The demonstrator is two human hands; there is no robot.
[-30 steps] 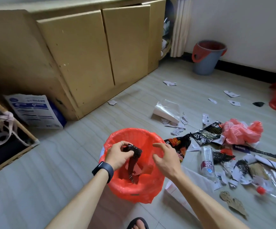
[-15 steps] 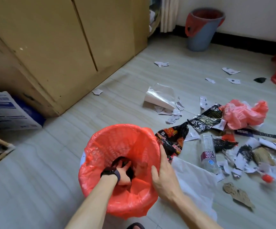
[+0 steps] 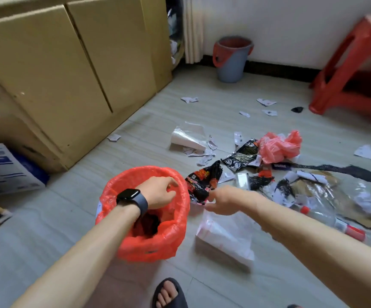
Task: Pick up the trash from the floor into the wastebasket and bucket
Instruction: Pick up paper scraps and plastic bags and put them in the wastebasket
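A wastebasket lined with a red bag (image 3: 149,247) stands on the floor in front of me, with dark trash (image 3: 149,223) at its bottom. My left hand (image 3: 157,194), a watch on its wrist, hovers over the basket's opening with loosely curled fingers and holds nothing. My right hand (image 3: 222,200) reaches left, its fingers extended at the lower edge of a black and red snack wrapper (image 3: 202,181) lying beside the basket. A blue-grey bucket with a red handle (image 3: 231,63) stands far back by the wall.
Trash covers the floor to the right: a clear plastic bag (image 3: 224,236), a pink bag (image 3: 277,147), a plastic bottle (image 3: 320,216), several paper scraps. A red stool (image 3: 357,70) stands back right, a yellow cabinet (image 3: 69,74) on the left. My sandalled foot (image 3: 169,294) is near the basket.
My left hand let go of the dark trash inside the basket and rose to the rim. My right hand left the basket's edge and moved right to the snack wrapper.
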